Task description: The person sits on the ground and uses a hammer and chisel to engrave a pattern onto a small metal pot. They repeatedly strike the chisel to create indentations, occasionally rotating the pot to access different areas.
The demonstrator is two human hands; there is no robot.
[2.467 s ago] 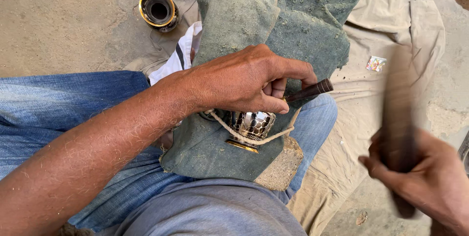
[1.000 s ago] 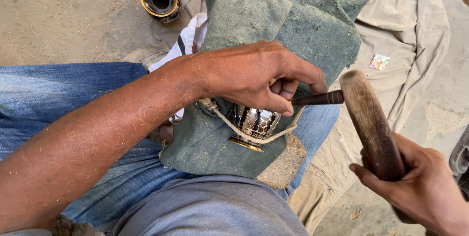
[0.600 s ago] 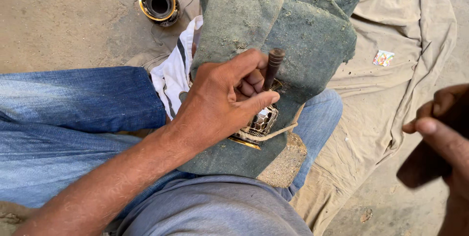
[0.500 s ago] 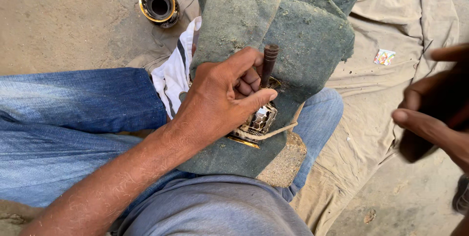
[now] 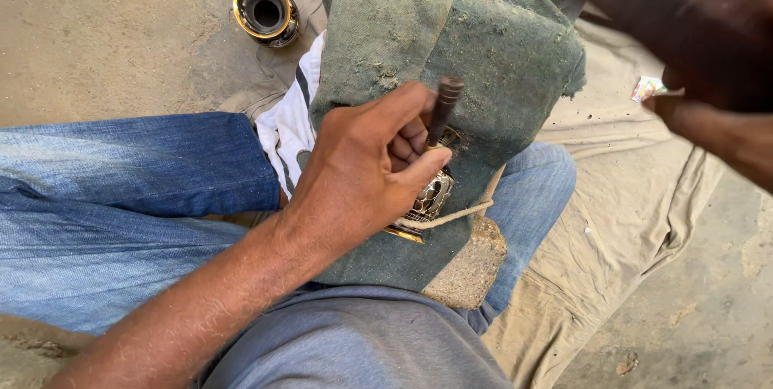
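Note:
My left hand [image 5: 366,175] is closed around a dark metal punch [image 5: 444,105], held upright with its tip on a small engraved metal piece with a gold rim [image 5: 425,204]. That piece lies on a dusty green cloth [image 5: 491,51] over my knee, and a pale cord [image 5: 455,216] runs across it. Raised at the upper right, my right hand [image 5: 713,75] is a dark blur. It grips a wooden mallet whose outline I cannot make out in the blur.
A black round metal cup with a gold rim [image 5: 266,10] stands on the sandy ground at the upper left. A white cloth [image 5: 283,127] lies under the green one. A stone block [image 5: 467,264] sits below the workpiece, and a beige sheet [image 5: 628,220] and a small wrapper [image 5: 648,87] lie to the right.
My left hand has turned the punch from lying sideways to standing upright on the metal piece. My right hand has swung the mallet from low right up to the top right.

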